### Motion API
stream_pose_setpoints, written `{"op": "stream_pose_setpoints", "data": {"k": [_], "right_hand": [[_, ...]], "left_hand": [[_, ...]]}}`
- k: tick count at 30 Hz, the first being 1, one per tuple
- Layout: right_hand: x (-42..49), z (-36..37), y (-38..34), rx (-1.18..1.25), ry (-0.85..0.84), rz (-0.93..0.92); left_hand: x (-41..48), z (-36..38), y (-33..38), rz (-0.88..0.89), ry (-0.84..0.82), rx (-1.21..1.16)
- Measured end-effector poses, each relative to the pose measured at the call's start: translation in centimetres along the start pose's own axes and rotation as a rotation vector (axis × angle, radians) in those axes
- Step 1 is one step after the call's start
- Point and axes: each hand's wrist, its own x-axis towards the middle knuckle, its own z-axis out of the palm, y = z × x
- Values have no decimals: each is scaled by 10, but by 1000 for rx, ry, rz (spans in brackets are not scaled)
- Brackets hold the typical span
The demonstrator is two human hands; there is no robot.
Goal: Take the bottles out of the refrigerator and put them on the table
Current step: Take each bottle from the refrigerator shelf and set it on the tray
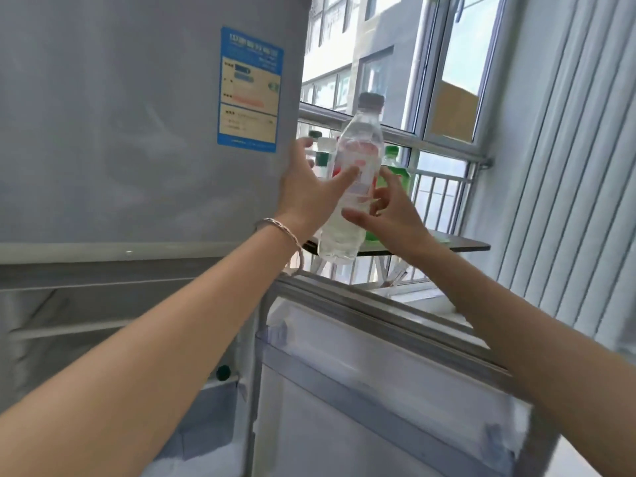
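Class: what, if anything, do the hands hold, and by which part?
Both hands, left and right, hold the clear water bottle around its labelled middle.

Two bare hands, the left hand (306,194) and the right hand (389,215), meet on one clear water bottle (351,187), its body between the fingers of both. Beyond the fingertips stand three more bottles on one table (461,244): two white bottles (323,153) with green trim and one green bottle (395,166). One bracelet (280,228) circles the left wrist.
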Motion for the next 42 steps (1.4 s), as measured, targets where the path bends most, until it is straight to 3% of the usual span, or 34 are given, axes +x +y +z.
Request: {"op": "stream_pose_setpoints", "data": {"k": [4, 7, 15, 25, 31, 33, 35, 37, 39, 42], "right_hand": [[28, -53, 30, -11, 152, 44], [51, -71, 57, 10, 157, 69], [75, -49, 109, 181, -76, 153], [74, -36, 128, 102, -93, 171], [66, -27, 121, 138, -22, 302], [61, -22, 113, 136, 78, 320], [55, -17, 97, 20, 331, 199], [47, -10, 72, -77, 549, -44], [37, 8, 37, -41, 504, -236], [20, 56, -9, -74, 183, -329]], "left_hand": [[15, 42, -4, 34, -294, 32], [20, 75, -15, 54, -398, 71], [24, 111, -56, 105, -425, 165], [25, 115, -72, 81, -482, 253], [17, 101, -69, 59, -453, 221], [15, 92, -66, 59, -427, 196], [13, 77, -63, 69, -388, 192], [11, 58, -61, 83, -342, 206], [8, 32, -63, 66, -306, 256], [3, -11, -76, -73, -275, 346]]}}
